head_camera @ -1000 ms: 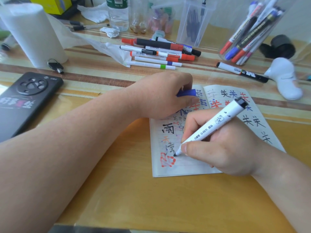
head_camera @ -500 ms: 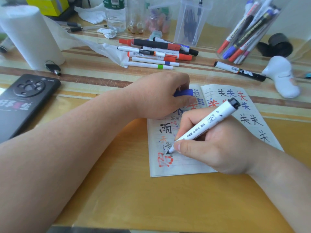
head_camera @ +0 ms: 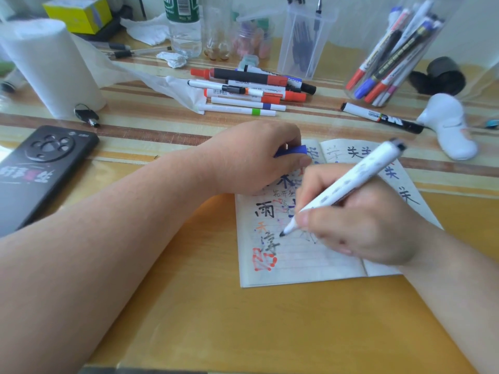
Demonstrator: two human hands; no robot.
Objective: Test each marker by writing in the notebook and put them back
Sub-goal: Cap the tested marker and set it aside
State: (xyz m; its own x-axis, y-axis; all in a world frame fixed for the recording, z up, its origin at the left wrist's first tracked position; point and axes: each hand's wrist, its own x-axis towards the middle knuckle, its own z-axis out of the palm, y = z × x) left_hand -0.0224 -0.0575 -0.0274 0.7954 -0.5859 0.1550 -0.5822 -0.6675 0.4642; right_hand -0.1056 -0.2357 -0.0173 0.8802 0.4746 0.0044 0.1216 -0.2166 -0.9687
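Note:
An open notebook (head_camera: 302,263) lies on the yellow desk, its pages covered in black, blue and red characters. My right hand (head_camera: 361,225) grips a white marker (head_camera: 348,182), with its dark tip on the left page beside a black character. My left hand (head_camera: 251,160) rests on the notebook's top left corner and holds a blue cap (head_camera: 293,150) between its fingers. A pile of markers (head_camera: 251,90) lies behind my left hand. A clear cup of markers (head_camera: 391,55) stands at the back right, with one black-and-white marker (head_camera: 380,117) lying loose in front of it.
A black phone (head_camera: 40,168) lies at the left, with a paper towel roll (head_camera: 51,66) and keys (head_camera: 86,114) behind it. A water bottle (head_camera: 183,25), a clear pen box (head_camera: 302,39), a white object (head_camera: 448,125) and a black object (head_camera: 440,76) stand along the back.
My right hand has shifted the marker tip up the left page, from beside the red scribble to beside the black character above it. The left hand stays in place.

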